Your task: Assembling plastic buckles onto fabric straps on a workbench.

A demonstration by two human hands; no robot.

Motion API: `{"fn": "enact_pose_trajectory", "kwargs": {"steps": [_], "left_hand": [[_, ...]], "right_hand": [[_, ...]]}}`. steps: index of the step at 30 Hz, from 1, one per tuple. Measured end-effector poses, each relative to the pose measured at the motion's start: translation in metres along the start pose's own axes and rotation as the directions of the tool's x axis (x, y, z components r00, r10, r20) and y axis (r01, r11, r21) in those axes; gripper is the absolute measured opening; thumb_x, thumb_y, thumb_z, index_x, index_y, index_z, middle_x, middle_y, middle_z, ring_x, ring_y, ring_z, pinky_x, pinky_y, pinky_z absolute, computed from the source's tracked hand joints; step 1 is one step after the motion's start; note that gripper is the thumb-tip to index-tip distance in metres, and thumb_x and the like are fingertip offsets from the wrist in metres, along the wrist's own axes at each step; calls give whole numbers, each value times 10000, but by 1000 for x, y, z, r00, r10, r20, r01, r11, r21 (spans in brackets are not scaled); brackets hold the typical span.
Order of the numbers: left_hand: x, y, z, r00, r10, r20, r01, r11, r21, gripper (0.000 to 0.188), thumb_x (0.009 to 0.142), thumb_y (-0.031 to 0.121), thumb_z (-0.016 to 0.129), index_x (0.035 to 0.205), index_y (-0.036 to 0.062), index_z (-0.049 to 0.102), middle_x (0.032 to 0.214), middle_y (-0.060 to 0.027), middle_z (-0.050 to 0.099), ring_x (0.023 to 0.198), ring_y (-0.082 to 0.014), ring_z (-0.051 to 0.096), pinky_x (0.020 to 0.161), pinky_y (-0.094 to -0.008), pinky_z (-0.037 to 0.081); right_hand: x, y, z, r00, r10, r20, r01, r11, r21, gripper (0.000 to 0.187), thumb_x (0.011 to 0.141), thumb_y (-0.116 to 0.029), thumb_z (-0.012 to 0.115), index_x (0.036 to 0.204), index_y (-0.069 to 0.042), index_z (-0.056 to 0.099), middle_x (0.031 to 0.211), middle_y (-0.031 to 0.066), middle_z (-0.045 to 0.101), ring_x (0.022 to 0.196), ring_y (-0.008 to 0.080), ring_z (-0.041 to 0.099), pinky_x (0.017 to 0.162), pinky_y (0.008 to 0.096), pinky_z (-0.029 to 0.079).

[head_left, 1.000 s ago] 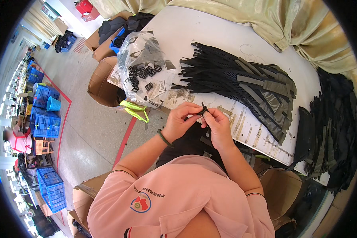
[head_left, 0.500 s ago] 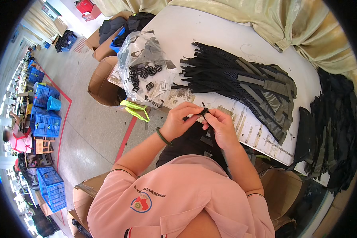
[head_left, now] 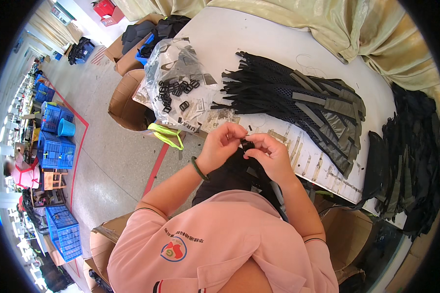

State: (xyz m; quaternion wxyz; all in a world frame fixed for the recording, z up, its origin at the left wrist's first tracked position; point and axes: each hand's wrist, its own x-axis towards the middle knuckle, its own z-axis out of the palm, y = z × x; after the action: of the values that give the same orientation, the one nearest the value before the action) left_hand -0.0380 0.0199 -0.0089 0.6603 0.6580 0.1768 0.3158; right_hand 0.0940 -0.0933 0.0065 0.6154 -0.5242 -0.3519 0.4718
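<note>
Just past the table's near edge, my two hands meet over my lap. Between thumb and fingers, my right hand (head_left: 272, 155) grips a small black slide buckle (head_left: 248, 144). My left hand (head_left: 223, 148) is closed in a pinch against the buckle's left side; what its fingertips hold is hidden. Black fabric (head_left: 230, 180) hangs below the hands, hard to tell from the dark clothing. Several more black slide buckles (head_left: 181, 88) lie on a clear plastic bag (head_left: 173, 56) at the table's left corner. Right of them, black mesh straps with grey webbing (head_left: 303, 105) are fanned out in a pile.
The white table (head_left: 264, 29) has a worn, taped near edge. Black straps (head_left: 408, 161) hang over its right end. Cardboard boxes (head_left: 124, 100) stand left, with a neon yellow strip (head_left: 166, 136) beside them. Blue crates (head_left: 63, 232) and a person in pink (head_left: 27, 173) are farther left.
My left fingers have drawn back slightly and curled. My right hand has turned, so more of the black buckle shows between the hands.
</note>
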Motion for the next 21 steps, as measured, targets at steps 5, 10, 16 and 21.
{"fn": "enact_pose_trajectory", "kwargs": {"steps": [5, 10, 16, 21], "left_hand": [[-6, -24, -5, 821, -482, 306, 557, 564, -610, 101, 927, 113, 503, 963, 58, 580, 878, -28, 600, 772, -108, 557, 682, -248, 445], [-5, -21, 6, 864, -458, 209, 500, 734, -459, 66, 912, 105, 545, 940, 56, 579, 830, -22, 602, 707, -92, 569, 625, -223, 464], [-2, -15, 15, 918, -393, 58, 389, 859, -334, 80, 871, 95, 617, 884, 26, 577, 783, -22, 613, 657, -73, 573, 603, -209, 489], [-5, -18, 12, 943, -334, 18, 317, 875, -365, 62, 846, 47, 636, 890, 27, 597, 815, -29, 634, 702, -70, 574, 627, -205, 476]], "right_hand": [[-3, 6, -1, 941, -328, 78, 325, 822, -467, 117, 790, 45, 613, 887, -18, 632, 798, 62, 609, 767, 146, 590, 698, 264, 469], [-10, 17, 4, 776, -631, 10, 433, 520, -736, 109, 758, 21, 653, 835, -47, 616, 736, 36, 566, 664, 192, 551, 654, 296, 437], [-16, 20, -2, 987, 62, -147, -40, 989, 145, 171, 802, 30, 639, 936, -59, 581, 748, -51, 507, 672, 25, 462, 606, 164, 380], [-15, 24, 2, 968, 95, -233, -40, 972, 234, 230, 756, 45, 669, 865, -72, 504, 715, -58, 469, 639, 15, 427, 578, 157, 357]]}}
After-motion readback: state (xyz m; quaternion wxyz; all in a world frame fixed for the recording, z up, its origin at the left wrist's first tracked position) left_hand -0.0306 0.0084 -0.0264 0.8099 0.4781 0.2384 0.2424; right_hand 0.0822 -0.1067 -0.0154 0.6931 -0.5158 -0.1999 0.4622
